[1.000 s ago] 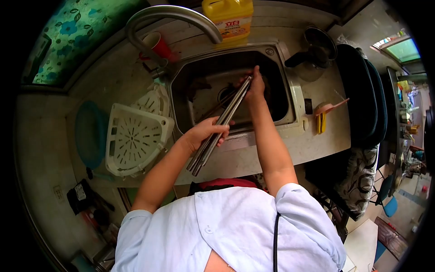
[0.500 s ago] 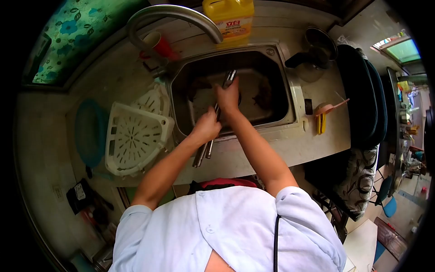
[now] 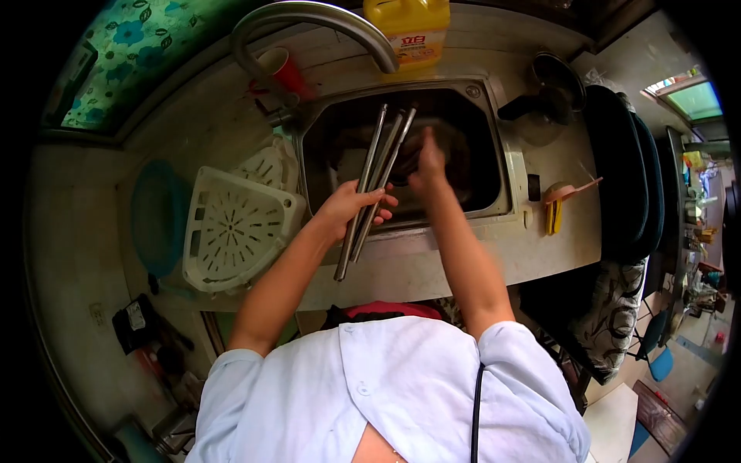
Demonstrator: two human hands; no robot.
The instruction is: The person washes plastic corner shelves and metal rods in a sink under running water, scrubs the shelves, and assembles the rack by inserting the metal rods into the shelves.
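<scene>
My left hand is closed around a bundle of thin shiny metal tubes; three upper ends show, fanned slightly apart. The tubes slant over the sink's front edge, with their upper ends above the basin and their lower ends over the counter. To their right, my right hand is over the sink, apart from the tubes. Its fingers point forward, a little blurred, with nothing visible in them. Dark shapes lie in the basin, too dim to name.
A curved faucet arches over the sink's back left. White plastic racks stand at left, near a blue basin. Behind is a yellow detergent jug, with a red cup to its left. A dark pot sits at right.
My right hand has let go of the tubes and moved right. The tubes stay in my left hand, their upper ends now further forward and spread. The view has shifted slightly.
</scene>
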